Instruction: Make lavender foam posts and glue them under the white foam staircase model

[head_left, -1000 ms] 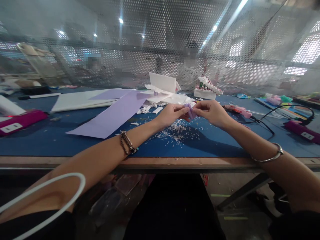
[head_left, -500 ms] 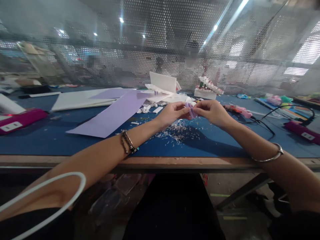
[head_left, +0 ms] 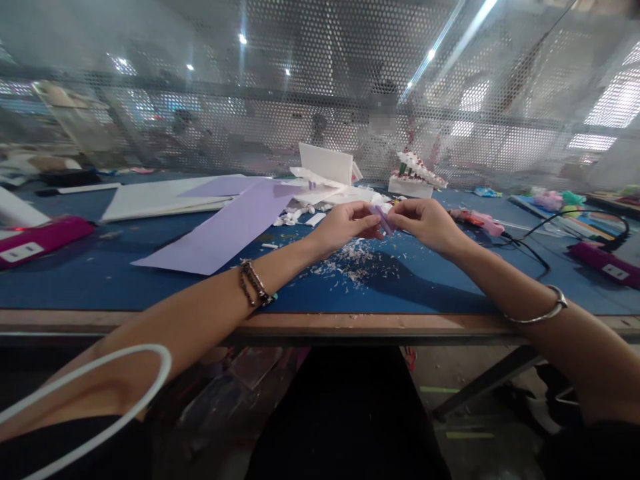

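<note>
Between both hands is a small purple foam piece [head_left: 384, 220], held up over the table. My left hand [head_left: 347, 225] pinches its left side with thumb and fingers. From the other side, my right hand [head_left: 417, 220] grips it between thumb and forefinger. The fingers hide part of the piece, so its full shape does not show. White shavings [head_left: 357, 263] lie scattered on the blue table below. Left of the hands rests a large purple foam sheet [head_left: 225, 227], and behind them sits a heap of white scraps [head_left: 295, 217].
White boards [head_left: 160, 199] lie at the left, near a magenta power strip [head_left: 47, 241]. An upright white board [head_left: 325, 164] and a white-and-red model [head_left: 413, 177] stand at the back. To the right are a pink glue gun [head_left: 483, 222], its black cable and another magenta strip [head_left: 603, 263].
The purple piece has turned slightly and now tilts more between the fingertips. My left fingers have shifted a little on it; both arms stay almost in place.
</note>
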Demonstrator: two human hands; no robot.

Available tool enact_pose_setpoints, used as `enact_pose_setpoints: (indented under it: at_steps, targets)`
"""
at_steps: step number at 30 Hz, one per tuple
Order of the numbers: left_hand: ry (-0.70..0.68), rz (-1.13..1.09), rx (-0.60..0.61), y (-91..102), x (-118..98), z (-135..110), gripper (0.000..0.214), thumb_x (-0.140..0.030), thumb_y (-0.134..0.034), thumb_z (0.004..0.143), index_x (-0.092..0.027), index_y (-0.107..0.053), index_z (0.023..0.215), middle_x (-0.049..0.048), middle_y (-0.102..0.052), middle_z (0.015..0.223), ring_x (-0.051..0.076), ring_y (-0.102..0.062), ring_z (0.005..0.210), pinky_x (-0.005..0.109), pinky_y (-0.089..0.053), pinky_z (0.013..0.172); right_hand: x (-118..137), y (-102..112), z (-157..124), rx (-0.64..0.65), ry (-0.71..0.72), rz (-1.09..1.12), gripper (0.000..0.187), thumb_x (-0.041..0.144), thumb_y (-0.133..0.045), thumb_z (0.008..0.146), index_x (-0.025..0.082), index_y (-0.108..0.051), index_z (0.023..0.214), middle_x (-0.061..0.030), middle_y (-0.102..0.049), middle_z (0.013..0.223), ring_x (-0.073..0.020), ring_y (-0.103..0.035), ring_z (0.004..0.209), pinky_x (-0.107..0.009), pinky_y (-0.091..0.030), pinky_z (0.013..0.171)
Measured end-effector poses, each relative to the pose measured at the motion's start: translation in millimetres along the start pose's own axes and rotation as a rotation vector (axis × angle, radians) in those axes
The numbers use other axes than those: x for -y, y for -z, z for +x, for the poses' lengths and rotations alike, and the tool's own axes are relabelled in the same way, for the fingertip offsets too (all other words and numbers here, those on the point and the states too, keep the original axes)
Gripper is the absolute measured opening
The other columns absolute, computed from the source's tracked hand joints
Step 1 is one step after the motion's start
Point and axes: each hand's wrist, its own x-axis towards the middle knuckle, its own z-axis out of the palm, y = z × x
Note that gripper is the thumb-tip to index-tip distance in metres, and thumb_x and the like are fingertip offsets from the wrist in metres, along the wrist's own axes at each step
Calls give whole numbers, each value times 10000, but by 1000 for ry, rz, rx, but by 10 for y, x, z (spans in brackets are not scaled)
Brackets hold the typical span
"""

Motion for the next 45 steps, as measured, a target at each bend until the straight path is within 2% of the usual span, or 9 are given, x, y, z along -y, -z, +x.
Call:
enact_pose_setpoints:
  at_steps: [6, 10, 14, 17, 21, 27, 33, 38, 45]
  targets:
    - [5, 55, 0, -3, -26, -17, 230, -289, -599, 771, -114, -583, 918, 62, -662, 845, 113, -638, 706, 264, -496, 732, -2, -6, 8, -9, 10, -72, 186, 293, -568, 753, 136, -628, 671, 0, -576, 605, -72, -446, 548, -241, -347, 539]
    - [24, 58, -28, -4, -20, -16, 212, -299, -602, 772, -124, -599, 891, 58, -675, 814, 113, -638, 730, 239, -485, 702, -24, -22, 2, -19, 23, -66, 170, 294, -580, 744, 140, -642, 703, -14, -619, 645, -85, -498, 581, -244, -390, 570]
    - [39, 20, -45, -16, -31, -15, 219, -294, -620, 763, -119, -626, 894, 64, -688, 816, 118, -640, 782, 237, -480, 740, -41, -32, -11, -19, 53, -38, 157, 286, -586, 740, 143, -646, 714, -25, -648, 681, -94, -541, 615, -247, -426, 605]
    - [73, 10, -68, -21, -66, -24, 238, -272, -597, 780, -113, -643, 951, 74, -693, 852, 126, -641, 821, 239, -481, 749, -26, -18, -14, -31, 57, -62, 179, 310, -590, 740, 143, -645, 706, -16, -637, 650, -85, -520, 578, -238, -404, 561]
    - [103, -18, -28, 1, -90, -29, 293, -289, -578, 801, -122, -635, 1034, 86, -692, 916, 140, -640, 884, 237, -490, 751, -3, 7, -10, -61, 61, -88, 184, 311, -591, 738, 138, -646, 708, -16, -632, 642, -83, -507, 570, -237, -388, 552]
    - [56, 19, 2, 41, -64, -17, 372, -303, -591, 796, -160, -579, 1140, 90, -683, 992, 153, -646, 890, 245, -508, 736, -4, 15, -10, -50, 48, -68, 177, 306, -590, 746, 143, -640, 699, -13, -622, 646, -84, -492, 575, -240, -376, 551]
    - [6, 123, 47, 103, -93, -18, 325, -324, -589, 797, -159, -623, 1075, 77, -696, 946, 153, -652, 876, 246, -517, 737, -10, 26, -4, -48, 29, -53, 187, 315, -596, 743, 135, -633, 707, -16, -609, 646, -82, -475, 570, -241, -375, 552]
    - [-27, 175, 45, 136, -89, -14, 279, -342, -616, 767, -127, -660, 939, 70, -701, 838, 143, -659, 765, 285, -526, 747, -15, 27, -6, -68, 32, -92, 176, 307, -594, 743, 138, -639, 725, -17, -624, 660, -88, -490, 580, -241, -383, 560]
    - [-36, 170, -12, 112, -83, -16, 250, -323, -619, 759, -116, -669, 888, 75, -695, 800, 145, -657, 730, 304, -525, 746, 19, 30, -43, -156, 184, -286, 144, 282, -580, 759, 165, -652, 715, -17, -650, 694, -109, -540, 648, -257, -400, 635]
